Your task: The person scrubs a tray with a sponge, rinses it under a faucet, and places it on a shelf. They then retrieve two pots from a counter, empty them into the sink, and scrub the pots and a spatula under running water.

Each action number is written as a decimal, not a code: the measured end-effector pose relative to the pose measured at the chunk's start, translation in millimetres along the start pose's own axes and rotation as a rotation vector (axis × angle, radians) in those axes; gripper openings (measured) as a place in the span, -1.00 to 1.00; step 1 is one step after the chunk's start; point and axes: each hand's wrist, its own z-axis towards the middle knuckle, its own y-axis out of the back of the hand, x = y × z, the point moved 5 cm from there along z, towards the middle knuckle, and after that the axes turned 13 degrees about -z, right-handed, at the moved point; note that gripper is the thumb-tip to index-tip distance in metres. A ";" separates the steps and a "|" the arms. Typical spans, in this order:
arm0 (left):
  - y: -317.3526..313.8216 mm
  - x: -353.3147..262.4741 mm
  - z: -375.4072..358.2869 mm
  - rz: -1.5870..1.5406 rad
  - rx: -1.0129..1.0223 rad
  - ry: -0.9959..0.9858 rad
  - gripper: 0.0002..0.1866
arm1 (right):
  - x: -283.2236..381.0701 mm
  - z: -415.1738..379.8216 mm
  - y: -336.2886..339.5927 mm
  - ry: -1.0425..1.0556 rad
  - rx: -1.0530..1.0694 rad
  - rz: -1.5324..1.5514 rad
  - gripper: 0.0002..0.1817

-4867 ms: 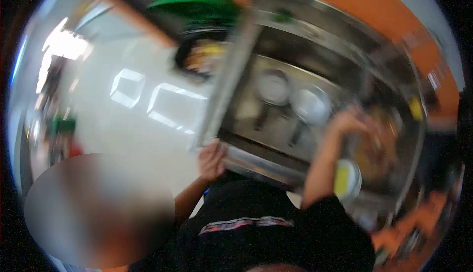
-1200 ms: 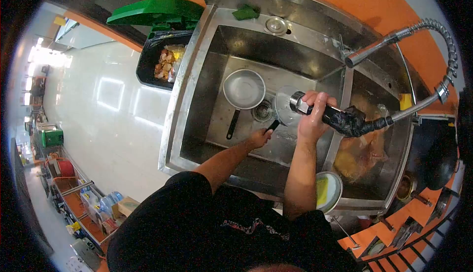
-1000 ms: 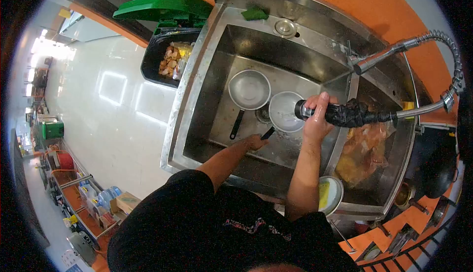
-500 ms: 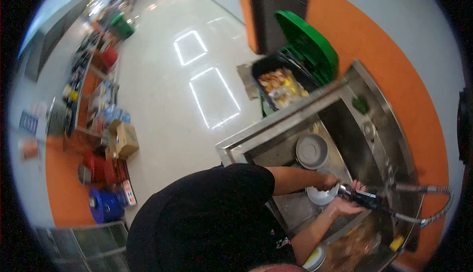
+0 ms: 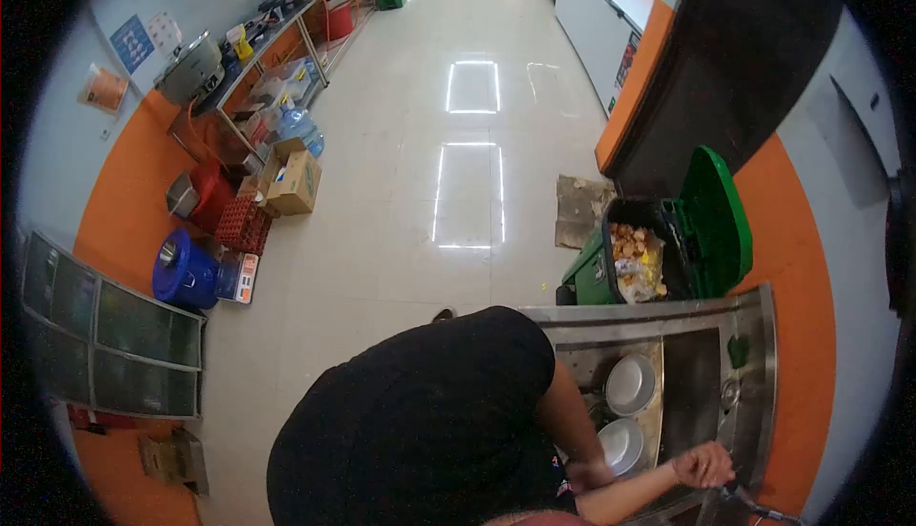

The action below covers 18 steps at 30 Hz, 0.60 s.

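Note:
My left hand (image 5: 590,474) hangs low beside my right forearm, near the sink's near side. Its fingers are hidden, so their pose and anything in them cannot be made out. My right hand (image 5: 704,465) reaches out over the sink, fingers curled in a loose fist with nothing visible inside. Just below it lies the sprayer hose (image 5: 763,509), apart from the fingers as far as I can see. A round metal bowl (image 5: 631,385) sits in the sink (image 5: 687,312), and a white bowl (image 5: 620,446) rests in front of it, close to my left hand.
Past the sink's end, a green bin (image 5: 588,273) stands with its lid up and food waste inside. Across the floor are a cardboard box (image 5: 296,185), a red crate (image 5: 244,225), a blue bucket (image 5: 184,276) and a scale (image 5: 239,278).
My view has swung round. Both hands have come away from the sprayer head; the left has dropped toward my body. My right hand has gone from flat and open to curled.

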 end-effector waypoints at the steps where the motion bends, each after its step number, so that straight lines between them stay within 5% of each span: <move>1: -9.1 16.1 -35.1 -0.075 0.232 0.116 -0.49 | 11.1 9.8 -4.4 0.051 -0.062 -0.089 -0.71; 4: -14.0 50.0 -148.3 -0.290 0.931 0.470 -0.49 | 25.4 4.4 23.2 -0.251 -0.235 -0.558 -0.75; 6: 30.7 43.9 -188.1 -0.081 0.826 0.275 -0.43 | 22.4 -8.4 48.7 -0.036 -0.651 -1.184 -0.69; 8: 82.4 52.7 -223.5 0.176 0.642 0.067 -0.38 | 5.1 -24.3 47.4 0.189 -1.069 -2.284 -0.59; 10: 144.9 75.9 -271.9 0.184 0.492 0.116 -0.46 | -98.3 -13.3 39.5 0.464 -1.139 -2.765 -0.48; 11: 173.5 91.2 -297.6 0.183 0.380 0.170 -0.53 | -163.6 -0.6 46.7 0.446 -0.959 -2.769 -0.42; 13: 222.4 121.2 -347.2 0.178 0.268 0.186 -0.55 | -380.9 41.1 27.3 0.118 -0.071 -2.330 -0.60; 14: 243.8 135.6 -368.9 0.190 0.222 0.187 -0.56 | -464.7 39.4 47.7 -0.421 -0.128 -2.108 -0.61; 16: 278.5 165.1 -405.5 0.224 0.138 0.179 -0.58 | -649.0 41.3 31.4 -1.125 0.199 -1.462 -0.46; 17: 290.5 176.4 -418.7 0.256 0.099 0.176 -0.59 | -722.5 33.1 12.4 -1.410 0.282 -1.181 -0.48; 18: 306.7 190.9 -432.4 0.292 0.046 0.152 -0.61 | -788.4 34.0 -19.3 -1.405 0.606 -1.120 -0.51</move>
